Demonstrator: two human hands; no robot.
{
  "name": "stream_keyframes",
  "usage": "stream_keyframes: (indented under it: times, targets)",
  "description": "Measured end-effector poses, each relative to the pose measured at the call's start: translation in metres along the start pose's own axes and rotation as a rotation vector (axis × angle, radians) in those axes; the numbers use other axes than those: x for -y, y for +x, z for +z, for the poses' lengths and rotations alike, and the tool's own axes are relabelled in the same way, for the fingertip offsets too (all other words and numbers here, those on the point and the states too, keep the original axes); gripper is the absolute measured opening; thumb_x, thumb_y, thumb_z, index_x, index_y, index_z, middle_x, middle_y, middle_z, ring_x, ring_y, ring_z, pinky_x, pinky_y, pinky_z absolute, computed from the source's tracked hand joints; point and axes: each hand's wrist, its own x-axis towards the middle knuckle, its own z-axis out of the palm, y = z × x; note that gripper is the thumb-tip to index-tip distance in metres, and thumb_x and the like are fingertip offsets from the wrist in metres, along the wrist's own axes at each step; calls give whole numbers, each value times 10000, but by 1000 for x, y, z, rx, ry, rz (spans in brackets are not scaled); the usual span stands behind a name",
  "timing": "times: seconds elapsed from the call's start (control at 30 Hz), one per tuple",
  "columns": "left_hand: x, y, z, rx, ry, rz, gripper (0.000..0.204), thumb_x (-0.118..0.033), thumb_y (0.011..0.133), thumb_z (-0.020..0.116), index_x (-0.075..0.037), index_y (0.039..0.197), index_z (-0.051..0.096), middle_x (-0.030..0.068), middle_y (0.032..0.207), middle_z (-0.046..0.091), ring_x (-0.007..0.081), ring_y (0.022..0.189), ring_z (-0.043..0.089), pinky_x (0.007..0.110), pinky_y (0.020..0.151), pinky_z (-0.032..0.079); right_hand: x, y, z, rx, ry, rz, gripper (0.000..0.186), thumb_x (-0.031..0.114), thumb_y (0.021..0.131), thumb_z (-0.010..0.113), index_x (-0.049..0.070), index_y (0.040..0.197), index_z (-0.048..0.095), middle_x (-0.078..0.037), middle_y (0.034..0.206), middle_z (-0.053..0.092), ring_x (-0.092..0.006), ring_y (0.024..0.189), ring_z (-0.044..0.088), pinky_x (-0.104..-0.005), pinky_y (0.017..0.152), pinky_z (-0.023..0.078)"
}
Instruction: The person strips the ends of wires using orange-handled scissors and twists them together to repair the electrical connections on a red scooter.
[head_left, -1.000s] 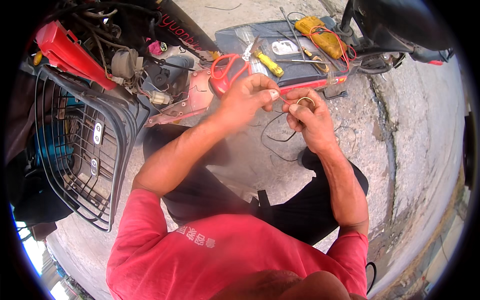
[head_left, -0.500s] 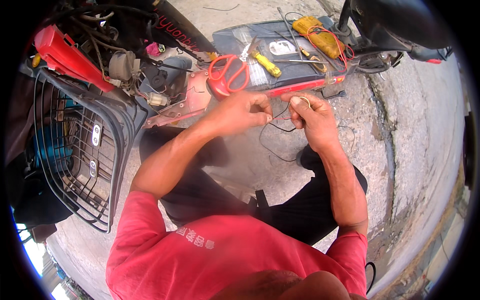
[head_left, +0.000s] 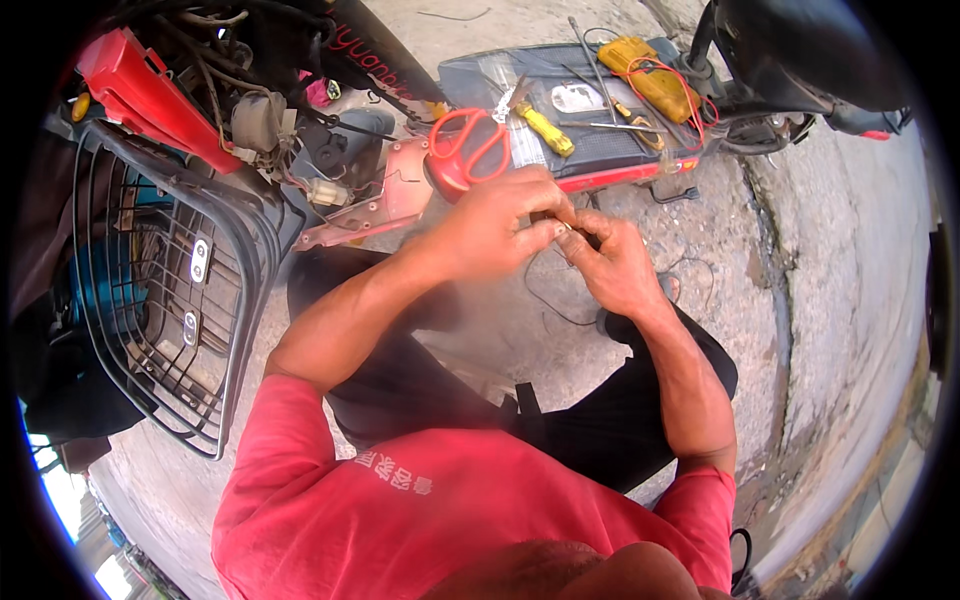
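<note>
My left hand (head_left: pixel 500 225) and my right hand (head_left: pixel 618 265) meet fingertip to fingertip above my knees, each closed in a pinch. Between them is the end of a thin wire, mostly hidden by the fingers. A thin black wire (head_left: pixel 548 300) hangs in a curve beneath the hands. Just beyond my left hand lie scissors with red handles (head_left: pixel 470 140), on the scooter's footboard side. Close by on the footboard (head_left: pixel 470 80) is a yellow-handled tool (head_left: pixel 545 130).
A yellow multimeter (head_left: pixel 650 75) with red leads and several long tools lie on the footboard. At left stands a black wire basket (head_left: pixel 215 330), near a red panel (head_left: pixel 150 95) and exposed wiring (head_left: pixel 325 190). A black plug (head_left: pixel 688 194) hangs by the footboard. Cracked concrete lies right.
My hands have come together from slightly apart, the left moving right and the right moving left and down. The wire stretch between them is now covered. The view has shifted slightly.
</note>
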Motion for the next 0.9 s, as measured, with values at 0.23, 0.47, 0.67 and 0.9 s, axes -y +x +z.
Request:
stream_keyframes:
  times: [0.23, 0.47, 0.67, 0.9]
  targets:
    - [8, 2, 0, -68, -516, -405, 123, -113, 918, 636, -22, 1001, 639, 15, 900, 632, 109, 829, 601, 288, 746, 487, -5, 2, 6, -148, 292, -60, 208, 147, 923, 676, 11, 1080, 670, 21, 733, 594, -41, 663, 490, -236, 600, 414]
    - [24, 8, -3, -164, -710, -468, 178, -148, 929, 635, -9, 1040, 634, 19, 893, 631, 101, 811, 592, 295, 735, 486, -12, 5, 6, -196, 197, -8, 180, 139, 920, 660, -7, 1025, 659, 3, 732, 604, -56, 673, 514, -253, 612, 439]
    - [93, 18, -17, -271, 632, -295, 395, -203, 821, 696, -42, 1174, 620, 161, 1072, 625, 319, 1019, 622, 412, 838, 516, -22, 12, 2, -292, 315, -8, 174, 149, 928, 646, -19, 975, 645, -18, 784, 620, -68, 722, 539, -254, 642, 457]
    - [114, 27, -10, -251, 862, -373, 536, -182, 764, 743, -92, 1253, 544, 179, 1159, 510, 397, 1097, 565, 486, 885, 521, -21, 10, -7, -308, 377, 8, 162, 144, 939, 628, -15, 973, 632, 1, 797, 599, -59, 725, 523, -243, 650, 449]
